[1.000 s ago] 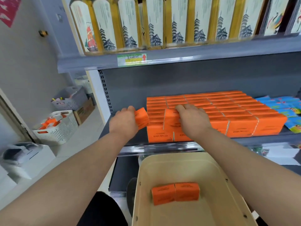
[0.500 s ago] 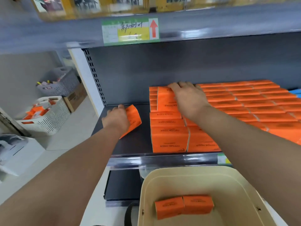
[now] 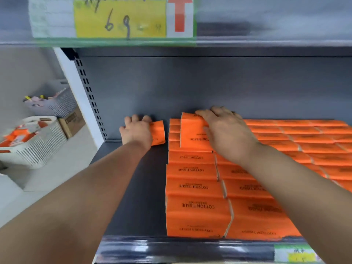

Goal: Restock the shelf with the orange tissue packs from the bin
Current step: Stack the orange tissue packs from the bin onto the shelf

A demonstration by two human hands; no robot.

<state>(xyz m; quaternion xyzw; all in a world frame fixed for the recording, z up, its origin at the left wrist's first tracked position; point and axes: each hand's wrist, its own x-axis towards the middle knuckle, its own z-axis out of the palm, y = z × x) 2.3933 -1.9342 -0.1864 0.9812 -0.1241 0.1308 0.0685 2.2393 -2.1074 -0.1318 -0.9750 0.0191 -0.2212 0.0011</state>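
Note:
Rows of orange tissue packs [image 3: 196,187] fill the dark shelf [image 3: 141,197] from its middle to the right. My left hand [image 3: 136,131] grips one orange pack [image 3: 159,132] deep at the back of the shelf, in the bare strip left of the rows. My right hand [image 3: 226,134] holds a second orange pack [image 3: 192,134] on top of the back end of the leftmost rows, fingers curled over its far edge. The bin is out of view.
The upper shelf edge with a yellow price tag [image 3: 120,18] hangs close overhead. Left of the shelf upright [image 3: 89,96], on the floor, stand a white basket [image 3: 34,143] with orange items, a grey basket [image 3: 55,103] and a cardboard box [image 3: 73,121].
Both hands have reached deeper into the shelf, each with its pack. The view moved closer and up, so the bin has dropped out of sight.

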